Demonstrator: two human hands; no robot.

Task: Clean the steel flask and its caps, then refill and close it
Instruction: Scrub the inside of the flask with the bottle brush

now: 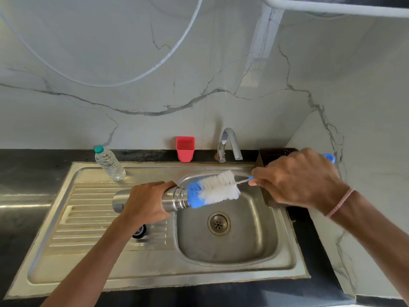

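The steel flask [174, 199] lies on its side over the sink's left rim, mouth pointing right, with my left hand [147, 203] wrapped around its body. A bottle brush [215, 189] with blue and white bristles has its blue tip at the flask's mouth. My right hand [296, 177] pinches the brush's wire stem and blue handle. A dark round cap [139, 232] rests on the ribbed drainboard, partly hidden under my left forearm.
The steel sink basin [261, 247] has a drain [219, 223] at its middle. Behind it stand a tap [230, 144], a red cup [185, 149], and a plastic water bottle [110, 163] with a green cap. A dark holder [269, 157] sits at the sink's right edge.
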